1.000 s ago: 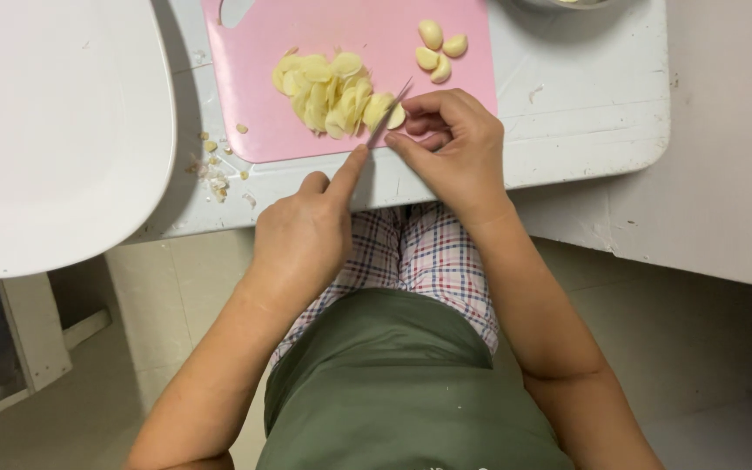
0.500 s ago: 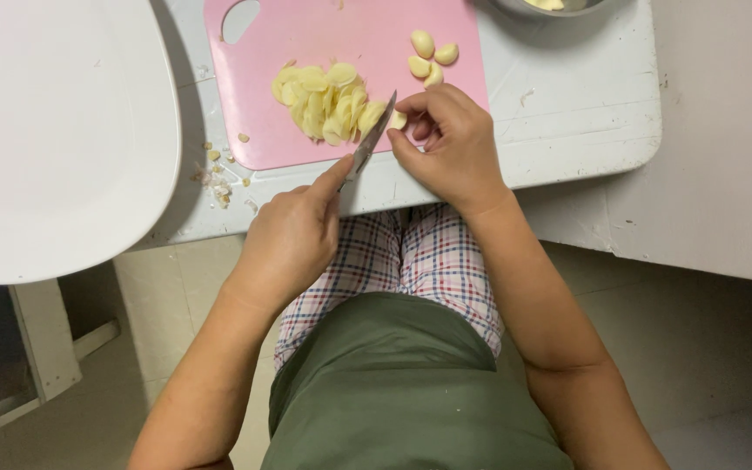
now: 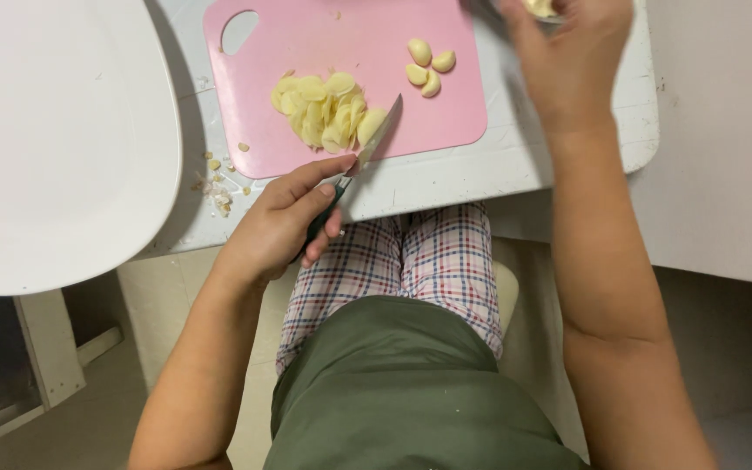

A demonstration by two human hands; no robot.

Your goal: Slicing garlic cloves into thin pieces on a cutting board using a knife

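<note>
A pink cutting board [image 3: 324, 35] lies on a white table [image 3: 515, 161]. On it sits a pile of pale garlic slices [image 3: 319, 109], and three whole peeled cloves [image 3: 429, 66] lie to the right of the pile. My left hand [image 3: 285, 222] is shut on a small knife [image 3: 379, 132] by its dark handle. The blade rests on the board against the right side of the slices. My right hand [image 3: 567, 57] is raised at the top right, at the rim of a bowl [image 3: 540, 9] with something pale in it. Its fingers are hidden from me.
A large white rounded object [image 3: 45, 130] fills the left side, overlapping the table's left end. Small garlic scraps [image 3: 218, 193] lie on the table left of the board. My lap, in checked cloth and green fabric, is below the table edge.
My right hand has left the clove at the knife and risen to the bowl at the top right. The knife stays by the slices in my left hand.
</note>
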